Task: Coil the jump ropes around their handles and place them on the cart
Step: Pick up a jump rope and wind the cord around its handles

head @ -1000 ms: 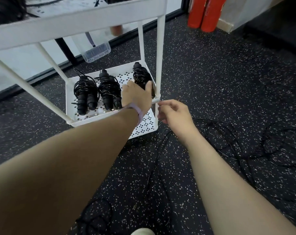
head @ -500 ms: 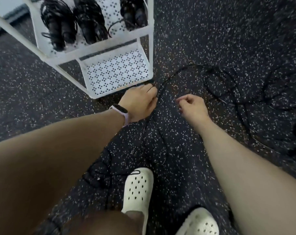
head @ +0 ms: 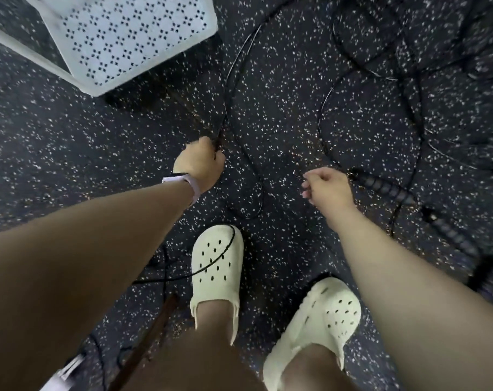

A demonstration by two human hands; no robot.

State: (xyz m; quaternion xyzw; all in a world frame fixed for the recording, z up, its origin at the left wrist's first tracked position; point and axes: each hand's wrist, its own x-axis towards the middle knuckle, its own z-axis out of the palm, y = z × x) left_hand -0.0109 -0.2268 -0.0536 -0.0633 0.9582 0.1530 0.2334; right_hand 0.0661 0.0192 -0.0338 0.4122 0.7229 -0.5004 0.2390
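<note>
Grabbing rope off floor
My left hand [head: 201, 165] pinches a black rope [head: 234, 69]; my right hand [head: 325, 189] hangs loosely curled, holding nothing, near a handle [head: 383, 187].

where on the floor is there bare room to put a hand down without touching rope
Bare floor lies left of the left hand, below the cart shelf. Crowded: rope loops and handles right of the right hand.

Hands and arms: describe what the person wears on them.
Both forearms are bare, no sleeves showing. The left hand has a pale lilac wristband with a dark device on top. The right hand wears nothing; its nails look pale pink.
</note>
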